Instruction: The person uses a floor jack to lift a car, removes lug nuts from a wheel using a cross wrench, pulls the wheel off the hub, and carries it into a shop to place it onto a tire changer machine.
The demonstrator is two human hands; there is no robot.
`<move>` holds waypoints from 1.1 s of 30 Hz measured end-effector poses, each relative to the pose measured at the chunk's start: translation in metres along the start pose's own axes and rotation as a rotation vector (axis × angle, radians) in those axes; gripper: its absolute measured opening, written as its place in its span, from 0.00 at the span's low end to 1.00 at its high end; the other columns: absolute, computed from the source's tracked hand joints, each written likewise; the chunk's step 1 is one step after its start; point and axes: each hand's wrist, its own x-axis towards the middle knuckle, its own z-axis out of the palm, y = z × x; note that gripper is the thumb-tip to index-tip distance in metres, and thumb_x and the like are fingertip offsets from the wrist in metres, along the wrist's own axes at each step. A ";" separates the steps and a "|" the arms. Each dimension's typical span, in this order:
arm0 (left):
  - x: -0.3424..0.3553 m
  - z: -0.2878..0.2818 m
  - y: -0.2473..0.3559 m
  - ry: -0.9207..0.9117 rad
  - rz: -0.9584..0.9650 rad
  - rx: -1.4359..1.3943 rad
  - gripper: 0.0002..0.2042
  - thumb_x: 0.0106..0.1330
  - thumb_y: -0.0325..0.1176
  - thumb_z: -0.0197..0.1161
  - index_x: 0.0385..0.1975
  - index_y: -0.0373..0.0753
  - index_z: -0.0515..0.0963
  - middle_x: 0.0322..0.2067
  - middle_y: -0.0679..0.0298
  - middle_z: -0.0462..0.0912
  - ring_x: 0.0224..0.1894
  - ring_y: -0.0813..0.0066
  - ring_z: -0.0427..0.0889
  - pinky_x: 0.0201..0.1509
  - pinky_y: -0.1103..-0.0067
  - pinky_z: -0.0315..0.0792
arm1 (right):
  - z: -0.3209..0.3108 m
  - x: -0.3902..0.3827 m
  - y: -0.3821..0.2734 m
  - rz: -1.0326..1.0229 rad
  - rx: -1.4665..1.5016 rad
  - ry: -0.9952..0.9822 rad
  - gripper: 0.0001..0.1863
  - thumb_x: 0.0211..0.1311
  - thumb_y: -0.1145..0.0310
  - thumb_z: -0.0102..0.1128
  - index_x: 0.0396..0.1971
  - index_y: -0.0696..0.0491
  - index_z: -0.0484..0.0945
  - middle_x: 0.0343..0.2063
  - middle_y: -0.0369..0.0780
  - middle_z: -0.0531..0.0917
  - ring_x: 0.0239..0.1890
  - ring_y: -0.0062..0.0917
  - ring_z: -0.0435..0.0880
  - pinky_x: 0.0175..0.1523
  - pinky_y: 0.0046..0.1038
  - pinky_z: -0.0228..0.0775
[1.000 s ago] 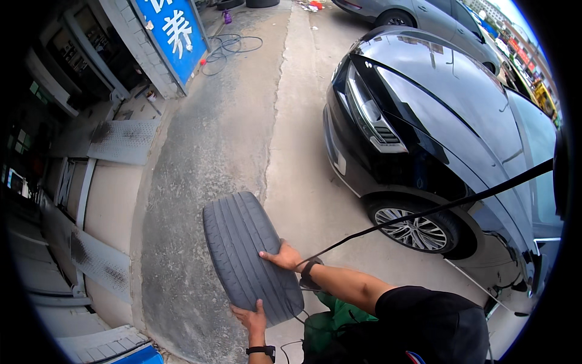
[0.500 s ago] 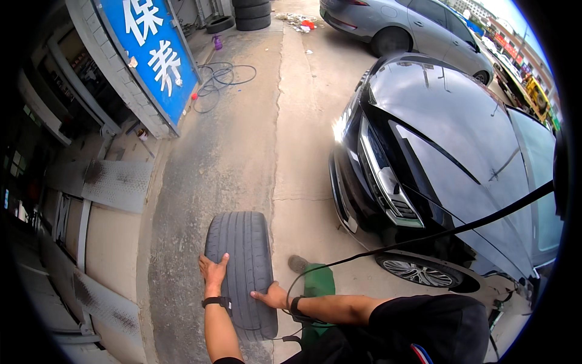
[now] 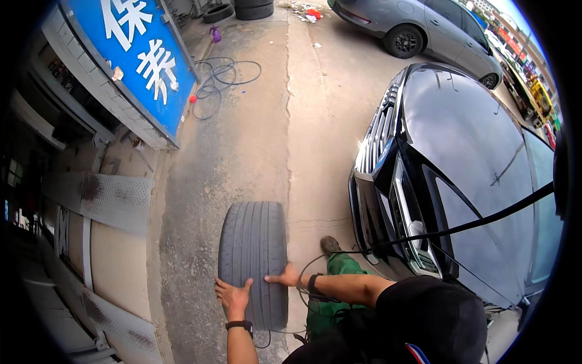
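Note:
A dark grey tyre (image 3: 253,242) stands upright on its tread on the ground in front of me. My left hand (image 3: 233,297) grips its left edge, with the fingers spread along the side and the thumb on the tread. From the right, my right hand (image 3: 284,275) holds the opposite edge, its thumb lying on the tread and its other fingers mostly hidden past the sidewall. Both hands sit on the near half of the tyre. Whether a wheel rim is inside cannot be seen.
A black car (image 3: 467,145) stands close on the right, a silver car (image 3: 433,30) behind it. On the left are metal lift plates (image 3: 115,197) and a blue sign (image 3: 136,54). A coiled hose (image 3: 227,73) lies ahead. A black cable (image 3: 473,227) crosses the view.
The tyre has rolled forward a little, and my hands now sit nearer its close end. My boot has stepped forward. The black car appears farther right, showing more of its grille.

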 end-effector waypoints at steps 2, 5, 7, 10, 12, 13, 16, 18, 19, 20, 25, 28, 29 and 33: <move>0.027 -0.028 0.099 0.022 0.010 0.005 0.64 0.47 0.70 0.68 0.71 0.28 0.41 0.68 0.40 0.51 0.70 0.41 0.53 0.70 0.49 0.50 | -0.055 0.042 -0.023 0.158 0.123 -0.020 0.69 0.42 0.30 0.71 0.56 0.85 0.53 0.55 0.68 0.71 0.59 0.48 0.76 0.61 0.34 0.71; 0.103 -0.041 0.163 0.009 0.028 -0.060 0.61 0.49 0.69 0.67 0.71 0.29 0.42 0.69 0.42 0.50 0.70 0.42 0.52 0.70 0.50 0.50 | -0.093 0.104 -0.083 0.244 -0.134 0.111 0.66 0.51 0.24 0.53 0.55 0.84 0.58 0.50 0.70 0.74 0.58 0.53 0.75 0.61 0.36 0.70; 0.152 -0.051 0.179 0.049 0.125 -0.142 0.61 0.50 0.67 0.67 0.71 0.28 0.42 0.69 0.42 0.50 0.70 0.41 0.52 0.71 0.50 0.50 | -0.131 0.164 -0.106 0.252 -0.084 -0.001 0.53 0.55 0.29 0.56 0.50 0.74 0.74 0.45 0.61 0.81 0.51 0.43 0.82 0.57 0.34 0.72; 0.154 -0.079 0.200 0.045 0.171 -0.248 0.60 0.52 0.67 0.67 0.71 0.28 0.41 0.69 0.40 0.48 0.71 0.40 0.52 0.71 0.49 0.50 | -0.179 0.216 -0.089 0.043 0.049 -0.034 0.48 0.56 0.36 0.63 0.53 0.73 0.73 0.48 0.56 0.81 0.52 0.41 0.81 0.58 0.33 0.72; 0.139 -0.051 0.157 -0.017 0.045 -0.140 0.62 0.52 0.69 0.65 0.71 0.29 0.37 0.70 0.38 0.45 0.71 0.39 0.50 0.72 0.50 0.49 | -0.171 0.218 -0.079 -0.082 0.025 0.024 0.47 0.56 0.39 0.66 0.54 0.72 0.71 0.49 0.54 0.81 0.53 0.42 0.81 0.59 0.33 0.72; 0.122 -0.040 0.145 -0.105 -0.051 -0.149 0.62 0.53 0.70 0.62 0.72 0.31 0.33 0.69 0.36 0.42 0.72 0.39 0.47 0.72 0.49 0.46 | -0.171 0.219 -0.083 -0.098 0.027 0.043 0.47 0.55 0.40 0.67 0.55 0.72 0.70 0.50 0.54 0.81 0.53 0.42 0.81 0.59 0.33 0.72; 0.136 -0.030 0.175 -0.060 -0.052 -0.151 0.60 0.56 0.70 0.60 0.72 0.34 0.32 0.68 0.37 0.44 0.71 0.39 0.46 0.70 0.44 0.43 | -0.209 0.256 -0.101 0.198 0.094 0.042 0.61 0.48 0.30 0.66 0.57 0.78 0.61 0.53 0.64 0.75 0.58 0.49 0.76 0.62 0.35 0.69; 0.172 -0.039 0.235 -0.045 -0.059 -0.101 0.58 0.57 0.70 0.58 0.72 0.35 0.32 0.68 0.38 0.46 0.70 0.38 0.47 0.69 0.42 0.42 | -0.261 0.275 -0.177 0.332 0.147 -0.058 0.60 0.50 0.28 0.61 0.55 0.79 0.63 0.48 0.62 0.78 0.51 0.45 0.82 0.52 0.37 0.77; 0.183 -0.058 0.254 -0.025 -0.087 -0.123 0.57 0.57 0.70 0.58 0.72 0.35 0.34 0.67 0.38 0.47 0.70 0.37 0.47 0.68 0.42 0.43 | -0.279 0.276 -0.230 0.344 0.109 -0.082 0.61 0.51 0.26 0.59 0.55 0.78 0.62 0.47 0.61 0.79 0.48 0.44 0.83 0.49 0.38 0.79; 0.207 -0.072 0.285 -0.049 -0.106 -0.117 0.57 0.58 0.70 0.57 0.72 0.36 0.35 0.67 0.38 0.48 0.69 0.37 0.48 0.68 0.41 0.43 | -0.292 0.310 -0.225 0.384 0.150 -0.094 0.62 0.50 0.25 0.58 0.58 0.77 0.61 0.49 0.59 0.78 0.50 0.44 0.82 0.50 0.42 0.78; 0.348 -0.118 0.431 -0.235 0.022 -0.112 0.53 0.60 0.67 0.57 0.72 0.34 0.40 0.70 0.43 0.47 0.72 0.43 0.47 0.71 0.47 0.44 | -0.328 0.371 -0.218 0.370 0.264 -0.041 0.59 0.50 0.28 0.62 0.64 0.68 0.57 0.57 0.55 0.73 0.56 0.45 0.77 0.54 0.51 0.74; 0.387 -0.121 0.485 -0.125 0.124 -0.239 0.54 0.60 0.63 0.61 0.71 0.31 0.40 0.71 0.43 0.46 0.73 0.45 0.46 0.73 0.52 0.46 | -0.328 0.333 -0.240 0.156 0.307 -0.109 0.53 0.53 0.43 0.71 0.64 0.67 0.56 0.58 0.54 0.72 0.58 0.41 0.75 0.60 0.42 0.70; 0.396 -0.120 0.505 -0.082 0.151 -0.294 0.54 0.60 0.62 0.62 0.71 0.31 0.40 0.71 0.42 0.46 0.73 0.45 0.46 0.73 0.53 0.46 | -0.333 0.334 -0.230 0.061 0.240 -0.145 0.49 0.55 0.49 0.72 0.64 0.66 0.56 0.59 0.53 0.71 0.60 0.38 0.73 0.63 0.39 0.68; 0.354 -0.105 0.497 0.065 0.311 -0.395 0.53 0.55 0.57 0.69 0.69 0.29 0.44 0.66 0.37 0.53 0.69 0.39 0.54 0.70 0.51 0.50 | -0.373 0.370 -0.228 0.087 0.207 0.167 0.47 0.55 0.51 0.72 0.61 0.71 0.60 0.55 0.53 0.76 0.58 0.37 0.76 0.62 0.35 0.69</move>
